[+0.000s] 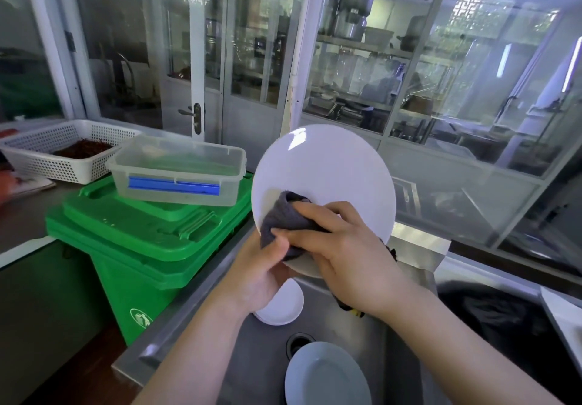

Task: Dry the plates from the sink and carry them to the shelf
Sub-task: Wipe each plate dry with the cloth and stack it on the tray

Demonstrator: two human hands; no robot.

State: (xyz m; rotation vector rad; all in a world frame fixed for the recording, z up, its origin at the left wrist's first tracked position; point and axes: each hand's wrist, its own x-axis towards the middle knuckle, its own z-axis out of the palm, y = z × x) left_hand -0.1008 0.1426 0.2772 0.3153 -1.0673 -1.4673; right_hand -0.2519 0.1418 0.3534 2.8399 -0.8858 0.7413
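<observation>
A large white plate (327, 171) stands almost upright above the steel sink (343, 335), its face turned toward me. My left hand (255, 275) grips the plate's lower left rim from below. My right hand (343, 247) holds a grey cloth (283, 215) bunched against the lower part of the plate's face. Down in the sink lie a small stack of white plates (283, 307) under my left wrist and a larger pale plate (327, 376) near the drain (297, 343).
A green wheeled bin (148, 247) stands left of the sink, with a clear lidded plastic box (179, 171) on its lid. A white perforated basket (56, 149) sits on the counter behind. Glass partitions and a door run along the back. A dark bag (491, 319) lies at the right.
</observation>
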